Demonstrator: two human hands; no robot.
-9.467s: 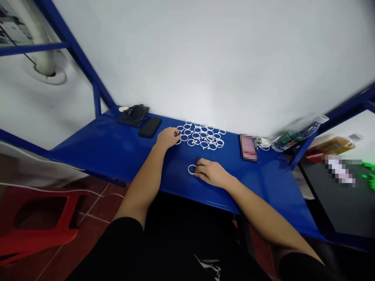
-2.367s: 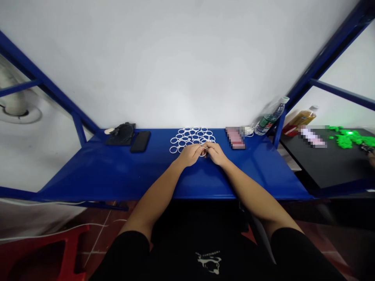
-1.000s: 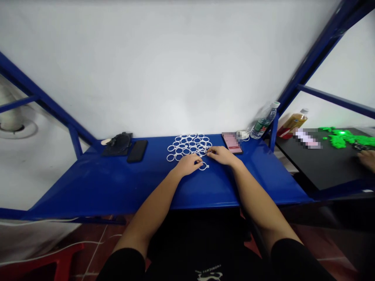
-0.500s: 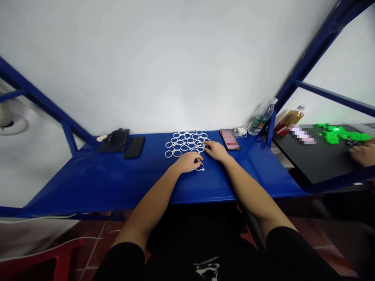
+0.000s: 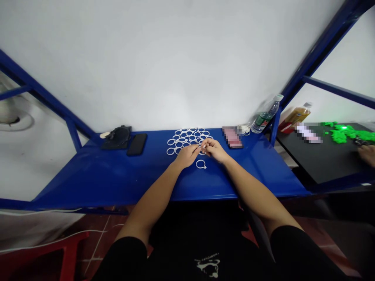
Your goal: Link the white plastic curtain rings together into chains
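Note:
Several white plastic rings [image 5: 187, 139] lie spread flat on the blue table [image 5: 117, 175], near the wall. My left hand [image 5: 187, 155] and my right hand [image 5: 215, 149] meet just in front of them, fingertips pinched together on one white ring. A single white ring [image 5: 200, 164] lies alone on the table just below my hands, touching neither.
A black phone [image 5: 136, 144] and a dark pouch [image 5: 117, 137] lie at the left back. A pink phone [image 5: 232, 137], coiled white cable and a plastic bottle [image 5: 266, 114] are at the right back. Another person's hand [image 5: 367, 152] works at the black table with green pieces [image 5: 345, 134].
My right hand has drawn back from the spread of rings to meet my left, both now pinching a ring. My left hand has come off the single ring, which lies free.

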